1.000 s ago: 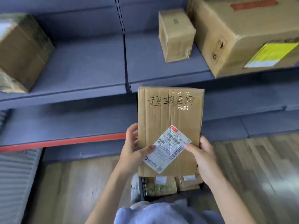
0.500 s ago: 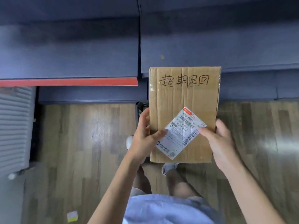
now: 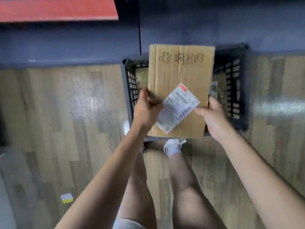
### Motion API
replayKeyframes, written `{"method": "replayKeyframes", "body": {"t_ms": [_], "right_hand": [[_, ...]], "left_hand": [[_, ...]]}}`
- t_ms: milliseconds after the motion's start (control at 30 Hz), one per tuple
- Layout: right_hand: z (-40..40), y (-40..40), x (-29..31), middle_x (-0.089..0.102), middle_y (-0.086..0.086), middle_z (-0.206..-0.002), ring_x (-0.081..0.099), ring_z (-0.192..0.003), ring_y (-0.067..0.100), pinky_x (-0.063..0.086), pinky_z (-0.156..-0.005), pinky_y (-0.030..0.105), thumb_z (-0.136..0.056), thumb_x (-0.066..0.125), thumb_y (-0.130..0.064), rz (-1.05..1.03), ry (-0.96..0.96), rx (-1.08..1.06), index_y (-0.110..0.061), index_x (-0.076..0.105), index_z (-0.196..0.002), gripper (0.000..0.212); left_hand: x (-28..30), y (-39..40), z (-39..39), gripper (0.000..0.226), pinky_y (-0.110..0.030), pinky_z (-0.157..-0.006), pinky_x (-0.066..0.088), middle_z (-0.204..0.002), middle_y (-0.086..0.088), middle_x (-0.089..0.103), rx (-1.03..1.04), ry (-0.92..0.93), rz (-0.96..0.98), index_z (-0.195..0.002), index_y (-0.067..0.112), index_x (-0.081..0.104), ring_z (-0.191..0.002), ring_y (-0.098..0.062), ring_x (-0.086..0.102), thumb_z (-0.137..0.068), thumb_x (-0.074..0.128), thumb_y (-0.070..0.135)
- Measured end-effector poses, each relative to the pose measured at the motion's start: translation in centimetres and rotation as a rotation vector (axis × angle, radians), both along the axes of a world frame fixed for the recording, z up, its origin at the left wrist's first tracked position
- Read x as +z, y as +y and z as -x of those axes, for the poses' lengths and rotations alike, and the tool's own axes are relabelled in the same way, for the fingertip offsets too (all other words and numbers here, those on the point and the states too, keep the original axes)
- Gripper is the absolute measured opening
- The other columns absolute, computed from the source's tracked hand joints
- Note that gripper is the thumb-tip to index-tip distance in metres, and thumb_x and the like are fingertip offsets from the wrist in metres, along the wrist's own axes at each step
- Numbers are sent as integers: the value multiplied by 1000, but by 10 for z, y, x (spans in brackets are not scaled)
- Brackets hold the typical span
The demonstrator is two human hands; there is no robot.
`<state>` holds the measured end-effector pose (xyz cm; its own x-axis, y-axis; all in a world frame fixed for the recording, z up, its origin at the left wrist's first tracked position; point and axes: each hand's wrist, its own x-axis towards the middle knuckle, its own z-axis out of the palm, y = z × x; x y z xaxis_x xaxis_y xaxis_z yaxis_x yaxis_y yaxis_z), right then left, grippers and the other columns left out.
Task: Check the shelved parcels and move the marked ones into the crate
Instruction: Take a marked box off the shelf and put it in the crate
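Since half a second ago the view has swung down from the shelving to the floor, and the parcel (image 3: 179,76) that was held up in front of the shelf edge now hangs directly over the crate (image 3: 234,90). Handwritten characters run across the top of its upper face, and a white shipping label (image 3: 178,107) sits askew lower down. The left hand (image 3: 147,109) grips the parcel's left edge, thumb over the top face and fingers curled beneath. The right hand (image 3: 212,116) holds the right edge the same way, its thumb reaching onto a corner of the label.

The black slatted crate stands on the wooden floor (image 3: 66,113) against the base of the shelving, just ahead of the person's white shoes (image 3: 173,146). Other parcels already lie inside it, glimpsed on both sides of the held one; how high they reach is hidden.

The step in hand looks like the lowering itself. The parcel seems narrower than the crate's opening, so keeping it level and centred should let it pass between the walls without catching a rim. Both hands would best stay on the edges until the parcel rests on what lies below, then slide out sideways, not dropping it from height. The picture is motion-blurred, so finer detail is uncertain.
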<state>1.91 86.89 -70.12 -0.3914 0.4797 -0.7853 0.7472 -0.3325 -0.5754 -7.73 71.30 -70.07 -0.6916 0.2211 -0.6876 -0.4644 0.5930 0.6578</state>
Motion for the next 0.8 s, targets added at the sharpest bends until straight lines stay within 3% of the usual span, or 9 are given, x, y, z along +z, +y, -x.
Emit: {"method": "replayKeyframes", "body": {"t_ms": [100, 167, 267, 333, 467, 600, 800], "right_hand": [[7, -5, -32, 68, -6, -89, 64, -82, 16, 51, -74, 34, -77, 58, 3, 18, -22, 33, -25, 61, -88, 30], [11, -14, -48, 69, -8, -89, 64, -82, 13, 51, -74, 32, -79, 56, 3, 50, -42, 71, -25, 62, -90, 31], [20, -26, -68, 67, -2, -101, 62, -90, 14, 49, -82, 32, -81, 52, 5, 75, -84, 111, -16, 59, -110, 37], [26, -29, -80, 66, -1, -104, 61, -92, 14, 49, -82, 28, -82, 51, 7, 68, -97, 107, -11, 56, -118, 40], [36, -28, -97, 65, -10, -86, 61, -75, 5, 47, -64, 17, -82, 48, 9, 60, -83, 89, -20, 59, -100, 36], [40, -30, -109, 65, 9, -110, 59, -92, 19, 42, -80, 29, -83, 50, 2, 106, -144, 158, -9, 54, -119, 38], [39, -28, -111, 66, 13, -109, 58, -88, 20, 42, -76, 30, -81, 50, 2, 113, -141, 137, -11, 61, -109, 33]], "left_hand": [[-33, -11, -1, 31, -31, -63, 44, -83, 2, 56, 18, -20, 41, -101, 13, 46, -78, -19, 56, -77, 65, 8], [-52, -20, -1, 28, -26, -61, 44, -81, 3, 58, 34, -4, 86, -95, 16, 46, -74, -17, 56, -76, 66, 8], [-75, -31, 1, 27, -20, -57, 43, -72, 11, 53, 23, 14, 132, -92, 17, 46, -65, -9, 53, -77, 67, 9], [-88, -36, 5, 27, -25, -65, 47, -76, 12, 54, -23, -27, 128, -97, 16, 47, -73, -13, 56, -80, 67, 11], [-103, -34, 12, 31, -37, -80, 53, -85, 9, 55, -81, -53, 137, -111, 10, 44, -91, -21, 60, -86, 61, 14], [-112, -31, 17, 35, -40, -88, 50, -96, 3, 59, -88, -51, 161, -118, 8, 42, -96, -21, 60, -88, 58, 12], [-116, -32, 16, 50, -41, -91, 49, -110, -6, 60, -66, -86, 172, -131, 11, 34, -104, -24, 58, -88, 59, 16]]}}
